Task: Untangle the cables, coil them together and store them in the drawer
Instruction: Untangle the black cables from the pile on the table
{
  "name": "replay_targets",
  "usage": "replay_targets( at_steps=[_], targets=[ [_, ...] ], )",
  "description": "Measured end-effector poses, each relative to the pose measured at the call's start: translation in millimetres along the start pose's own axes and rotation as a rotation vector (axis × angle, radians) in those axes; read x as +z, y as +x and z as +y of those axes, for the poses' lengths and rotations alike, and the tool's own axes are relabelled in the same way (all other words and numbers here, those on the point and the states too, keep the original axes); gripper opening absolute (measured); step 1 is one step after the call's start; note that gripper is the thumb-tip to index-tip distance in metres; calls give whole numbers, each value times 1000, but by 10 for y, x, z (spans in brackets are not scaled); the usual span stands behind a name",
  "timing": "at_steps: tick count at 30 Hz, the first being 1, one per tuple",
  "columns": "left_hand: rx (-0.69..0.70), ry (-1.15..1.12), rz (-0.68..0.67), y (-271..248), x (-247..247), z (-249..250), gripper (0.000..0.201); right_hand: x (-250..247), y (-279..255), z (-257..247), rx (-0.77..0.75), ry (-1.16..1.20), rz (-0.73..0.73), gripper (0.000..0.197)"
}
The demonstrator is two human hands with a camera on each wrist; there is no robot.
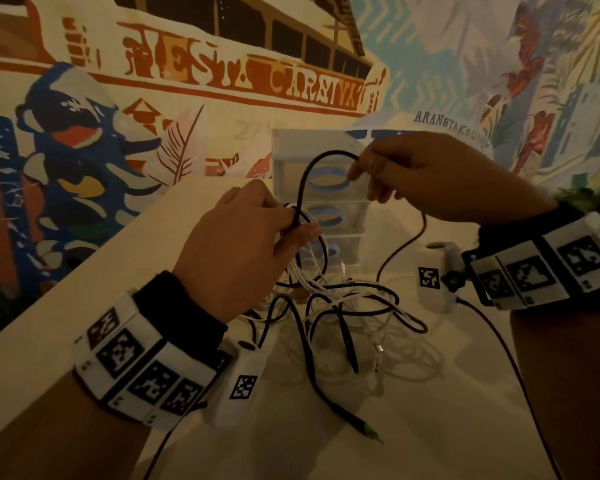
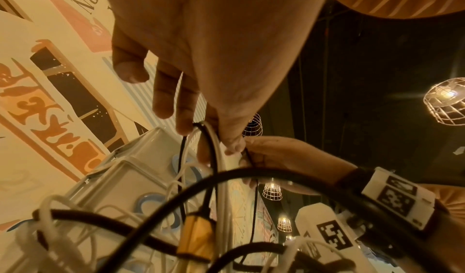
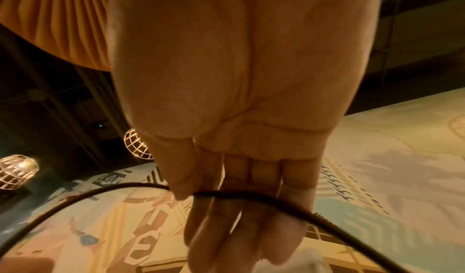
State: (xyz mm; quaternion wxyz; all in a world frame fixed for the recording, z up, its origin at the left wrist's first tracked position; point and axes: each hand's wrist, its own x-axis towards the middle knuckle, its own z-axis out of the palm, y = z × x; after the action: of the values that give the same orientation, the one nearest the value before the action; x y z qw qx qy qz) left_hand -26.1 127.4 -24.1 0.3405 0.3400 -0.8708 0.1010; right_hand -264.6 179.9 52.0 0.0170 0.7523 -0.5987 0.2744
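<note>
A tangle of black and white cables (image 1: 343, 313) lies on the pale table (image 1: 430, 427). My left hand (image 1: 297, 225) is raised above the tangle and pinches a bunch of white and black strands (image 2: 214, 154) between thumb and fingers. From there a black cable (image 1: 307, 174) arcs up to my right hand (image 1: 355, 169), which pinches it between thumb and fingers (image 3: 201, 194) and lets it run on down to the table. The clear plastic drawer unit (image 1: 347, 143) with blue handles stands just behind both hands, its drawers closed.
A black cable end with a green-tipped plug (image 1: 369, 433) lies near the front of the table. An orange connector (image 2: 196, 235) hangs among the strands. A painted mural wall (image 1: 187, 81) rises behind the table. Thin black leads run from both wrist cameras.
</note>
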Motion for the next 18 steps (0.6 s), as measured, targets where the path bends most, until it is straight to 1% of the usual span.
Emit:
replay_targets(
  at_steps=[2, 5, 8, 10, 14, 16, 18],
  targets=[
    [9, 23, 20, 1, -1, 18, 50, 41, 3, -128, -63, 17, 2, 24],
    [0, 34, 5, -4, 10, 24, 53, 160, -6, -369, -219, 26, -48, 22],
    [-24, 30, -37, -12, 20, 2, 57, 245, -12, -481, -327, 39, 9, 27],
    [-46, 20, -91, -25, 19, -2, 55, 237, -9, -473, -344, 65, 49, 27],
    [-59, 20, -230, -56, 17, 46, 42, 140, -27, -418, -333, 167, 141, 27],
    [-55, 14, -256, -61, 25, 40, 44, 98, -29, -389, -321, 178, 207, 27],
    [-43, -36, -233, -68, 32, 21, 41, 74, -16, -348, -308, 184, 261, 28]
  ],
)
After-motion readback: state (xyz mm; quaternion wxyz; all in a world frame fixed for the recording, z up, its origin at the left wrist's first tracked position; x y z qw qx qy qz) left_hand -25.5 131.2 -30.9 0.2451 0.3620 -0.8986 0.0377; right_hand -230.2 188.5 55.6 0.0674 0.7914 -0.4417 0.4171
